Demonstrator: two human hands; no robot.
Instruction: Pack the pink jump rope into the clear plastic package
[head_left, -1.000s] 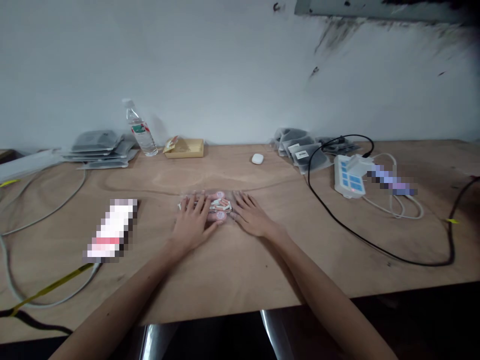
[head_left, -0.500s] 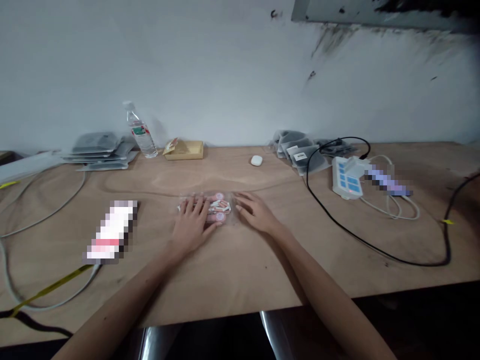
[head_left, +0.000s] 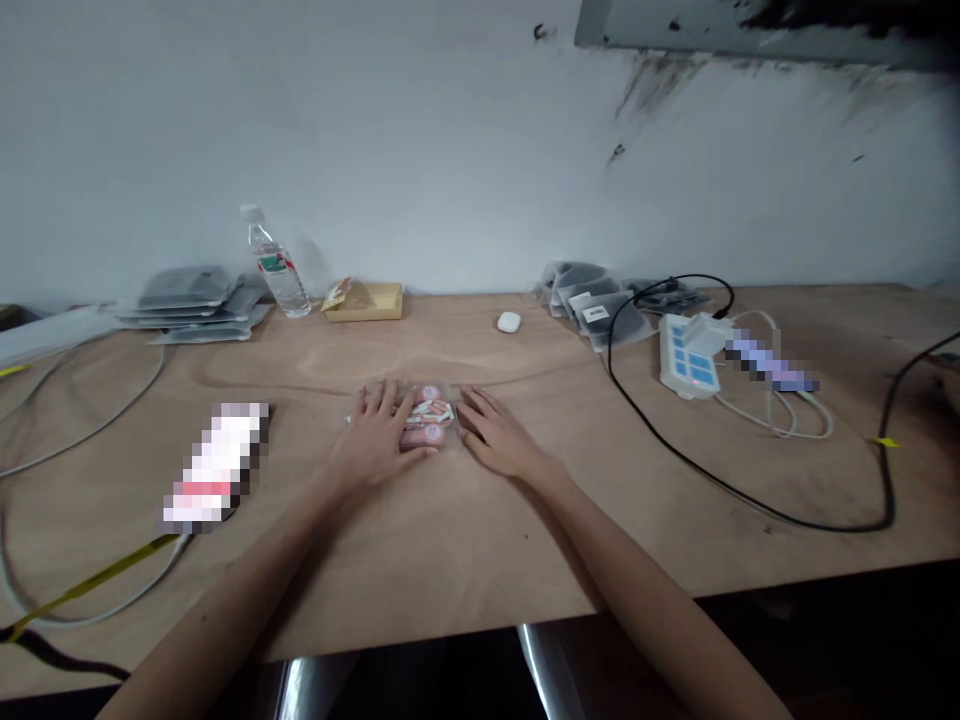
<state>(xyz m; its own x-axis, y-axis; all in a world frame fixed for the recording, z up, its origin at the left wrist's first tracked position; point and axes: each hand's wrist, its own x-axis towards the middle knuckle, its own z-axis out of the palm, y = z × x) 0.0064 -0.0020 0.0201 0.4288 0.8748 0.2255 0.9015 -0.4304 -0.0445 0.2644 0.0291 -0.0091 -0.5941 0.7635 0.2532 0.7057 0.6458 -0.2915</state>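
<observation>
A clear plastic bag (head_left: 429,412) lies flat on the wooden table in front of me. Inside it are pink pieces with round labels and a tangle of small white-and-pink items too small to name. My left hand (head_left: 375,440) rests on the bag's left part, fingers spread and pointing away from me, hiding some of the contents. My right hand (head_left: 498,432) lies at the bag's right edge with its fingers stretched out, the fingertips touching or just over the clear plastic.
Toward the wall stand a water bottle (head_left: 276,262), a shallow cardboard box (head_left: 367,302) and a small white case (head_left: 508,322). Grey packets (head_left: 187,300) are stacked left, others (head_left: 592,300) right. A phone (head_left: 217,465), a power strip (head_left: 688,358) and cables (head_left: 742,490) flank my arms.
My right hand has flattened and its fingers have come closer together by the bag's edge. My left hand stays spread on the bag. The whole view has shifted slightly.
</observation>
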